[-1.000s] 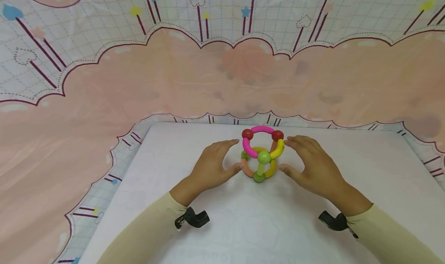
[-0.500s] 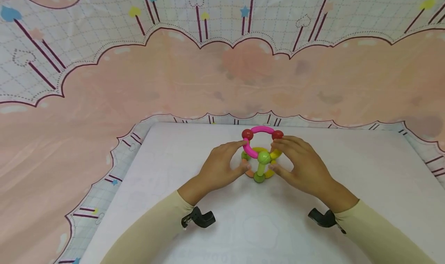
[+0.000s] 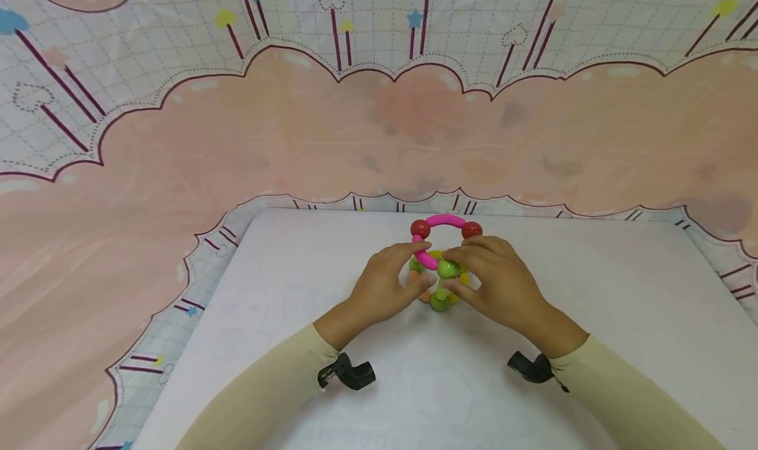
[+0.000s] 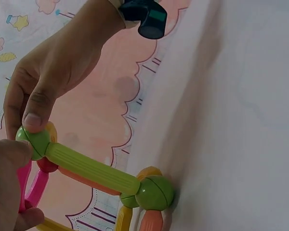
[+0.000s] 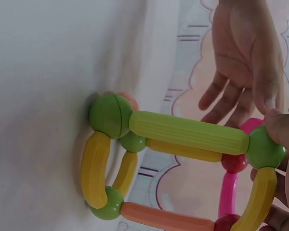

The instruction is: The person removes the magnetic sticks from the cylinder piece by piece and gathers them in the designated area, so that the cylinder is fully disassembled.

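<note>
A ball-and-stick building toy (image 3: 445, 220) stands on the white table, with a ring of red and green balls and curved sticks above a lower ring. In the head view my left hand (image 3: 385, 280) pinches the near pink curved stick (image 3: 428, 260) between thumb and fingers. From the other side, my right hand (image 3: 503, 282) grips the upper yellow curved stick (image 5: 260, 197), its thumb by the front green ball (image 3: 448, 269). Below that ball, a light-green upright stick (image 5: 190, 132) joins a lower green ball (image 5: 108, 115). Fingers partly hide the upper ring.
The white tabletop (image 3: 331, 397) extends around the toy to its back edge. Behind it hangs a pink and white patterned cloth (image 3: 331, 134). Black wrist cameras (image 3: 349, 372) sit below both sleeves, close to the tabletop.
Both hands have moved inward from either side of the toy and now grip its upper sticks. The toy stays in nearly the same place.
</note>
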The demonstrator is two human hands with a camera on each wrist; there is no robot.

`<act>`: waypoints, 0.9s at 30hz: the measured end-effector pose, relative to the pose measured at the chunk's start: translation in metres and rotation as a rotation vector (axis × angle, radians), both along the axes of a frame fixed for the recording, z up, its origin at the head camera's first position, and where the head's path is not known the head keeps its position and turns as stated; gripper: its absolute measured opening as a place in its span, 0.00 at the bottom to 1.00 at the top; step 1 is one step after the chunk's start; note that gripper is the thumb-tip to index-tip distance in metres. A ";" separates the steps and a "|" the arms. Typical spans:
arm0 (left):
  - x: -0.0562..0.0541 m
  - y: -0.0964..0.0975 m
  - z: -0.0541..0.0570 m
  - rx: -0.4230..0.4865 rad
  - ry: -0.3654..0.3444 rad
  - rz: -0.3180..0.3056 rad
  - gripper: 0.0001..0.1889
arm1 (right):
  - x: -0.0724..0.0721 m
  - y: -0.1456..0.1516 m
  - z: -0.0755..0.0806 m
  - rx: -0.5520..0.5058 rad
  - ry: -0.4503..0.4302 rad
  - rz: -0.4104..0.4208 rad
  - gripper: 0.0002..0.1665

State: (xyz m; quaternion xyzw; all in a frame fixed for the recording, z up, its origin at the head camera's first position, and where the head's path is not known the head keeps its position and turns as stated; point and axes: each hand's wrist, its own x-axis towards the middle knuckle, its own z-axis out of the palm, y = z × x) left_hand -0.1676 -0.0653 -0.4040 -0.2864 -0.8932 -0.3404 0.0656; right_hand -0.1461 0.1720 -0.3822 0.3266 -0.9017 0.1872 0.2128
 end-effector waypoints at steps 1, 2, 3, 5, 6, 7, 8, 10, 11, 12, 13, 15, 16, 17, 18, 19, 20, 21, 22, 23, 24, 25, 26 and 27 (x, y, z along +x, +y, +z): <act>0.000 0.001 0.000 0.008 -0.002 0.001 0.30 | 0.000 0.000 0.000 -0.001 -0.002 -0.002 0.34; -0.001 0.001 0.000 0.015 -0.005 0.002 0.30 | -0.001 -0.001 -0.001 -0.002 -0.003 -0.003 0.34; -0.001 0.002 0.000 0.025 -0.008 0.002 0.29 | -0.001 -0.001 -0.001 -0.004 -0.005 -0.004 0.34; -0.001 0.003 0.000 0.048 -0.022 0.001 0.28 | -0.001 -0.002 -0.001 -0.008 -0.008 -0.007 0.34; -0.001 0.003 0.000 0.058 -0.028 0.000 0.28 | -0.001 -0.002 -0.001 -0.011 -0.009 -0.008 0.34; -0.001 0.004 0.000 0.066 -0.033 -0.001 0.27 | -0.001 -0.002 -0.001 -0.013 -0.010 -0.008 0.34; -0.001 0.004 0.000 0.070 -0.035 -0.002 0.27 | -0.001 -0.002 -0.001 -0.016 -0.009 -0.008 0.34; -0.002 0.005 0.000 0.074 -0.034 -0.003 0.26 | -0.001 -0.002 -0.001 -0.024 -0.009 -0.009 0.34; -0.002 0.005 0.000 0.074 -0.031 -0.003 0.25 | -0.001 -0.002 -0.001 -0.027 -0.010 -0.010 0.34; -0.003 0.005 -0.001 0.075 -0.029 -0.004 0.25 | -0.001 -0.002 -0.001 -0.030 -0.011 -0.010 0.33; -0.003 0.005 -0.001 0.078 -0.027 -0.006 0.24 | -0.001 -0.002 -0.001 -0.033 -0.012 -0.011 0.33; -0.005 0.006 -0.002 0.081 -0.019 -0.011 0.23 | -0.001 -0.002 -0.001 -0.038 -0.015 -0.014 0.33; -0.005 0.006 -0.002 0.083 -0.015 -0.015 0.22 | -0.001 -0.002 -0.001 -0.040 -0.017 -0.016 0.33; -0.006 0.006 -0.002 0.083 -0.011 -0.018 0.22 | -0.001 -0.002 -0.002 -0.041 -0.018 -0.018 0.32; -0.006 0.006 -0.002 0.081 -0.004 -0.021 0.21 | -0.001 -0.002 -0.002 -0.042 -0.019 -0.019 0.32; -0.007 0.006 -0.002 0.077 0.002 -0.023 0.20 | -0.001 -0.002 -0.002 -0.043 -0.019 -0.021 0.32; -0.008 0.006 -0.002 0.069 0.010 -0.026 0.20 | -0.001 -0.002 -0.002 -0.043 -0.018 -0.022 0.32; -0.008 0.006 -0.002 0.060 0.019 -0.027 0.19 | -0.001 -0.002 -0.002 -0.043 -0.017 -0.022 0.32; -0.008 0.006 -0.002 0.050 0.027 -0.028 0.19 | -0.001 -0.002 -0.002 -0.044 -0.015 -0.021 0.32; -0.009 0.005 -0.002 0.038 0.035 -0.028 0.18 | -0.001 -0.002 -0.002 -0.045 -0.014 -0.020 0.32; -0.009 0.005 -0.002 0.028 0.041 -0.028 0.18 | -0.001 -0.002 -0.002 -0.045 -0.014 -0.020 0.32; -0.010 0.005 -0.002 0.018 0.047 -0.029 0.18 | -0.001 -0.002 -0.003 -0.045 -0.014 -0.020 0.32; -0.010 0.005 -0.002 0.010 0.055 -0.030 0.18 | -0.001 -0.002 -0.003 -0.044 -0.014 -0.021 0.32; -0.010 0.005 -0.002 0.004 0.061 -0.031 0.18 | -0.001 -0.002 -0.003 -0.045 -0.015 -0.021 0.32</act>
